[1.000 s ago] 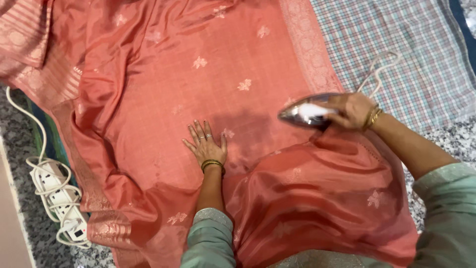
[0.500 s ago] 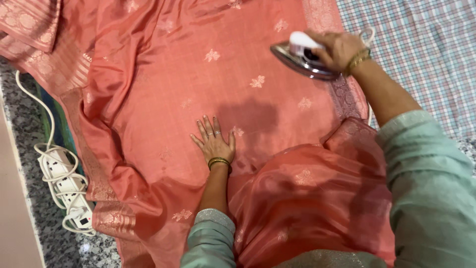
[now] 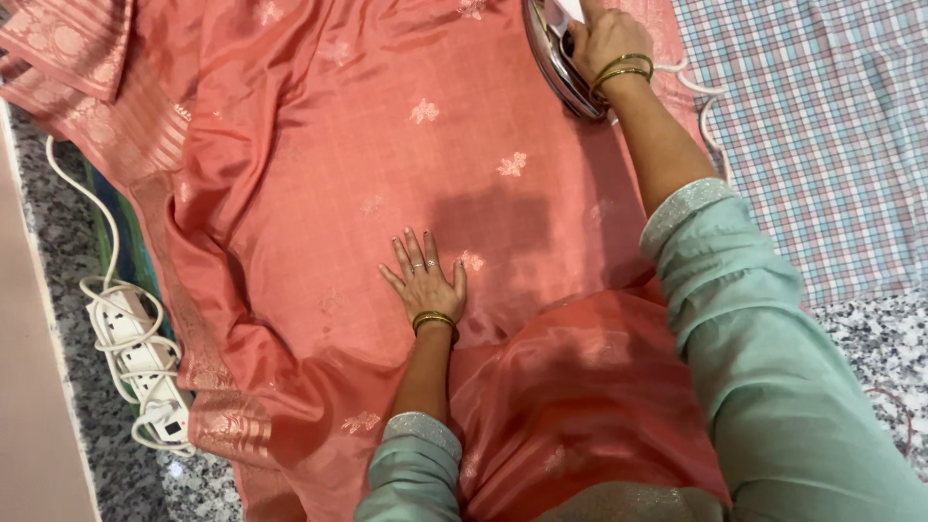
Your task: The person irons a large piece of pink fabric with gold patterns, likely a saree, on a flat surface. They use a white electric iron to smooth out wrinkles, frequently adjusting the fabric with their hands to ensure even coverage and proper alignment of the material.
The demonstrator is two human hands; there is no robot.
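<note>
A speckled grey stone floor (image 3: 58, 319) runs along the left, with a white power strip (image 3: 145, 372) and its looped cord near the cloth's edge. The shiny pink cloth (image 3: 329, 193) covers the middle, smooth with small flower shapes. The left hand (image 3: 425, 280) lies flat on it, fingers spread. Far off, the right hand (image 3: 604, 39) grips a metal iron (image 3: 556, 53), fingers wrapped round. A checked sheet (image 3: 822, 145) lies right.

Iron (image 3: 559, 58) cut off by the top edge, its handle hidden under the right hand (image 3: 601, 39).
</note>
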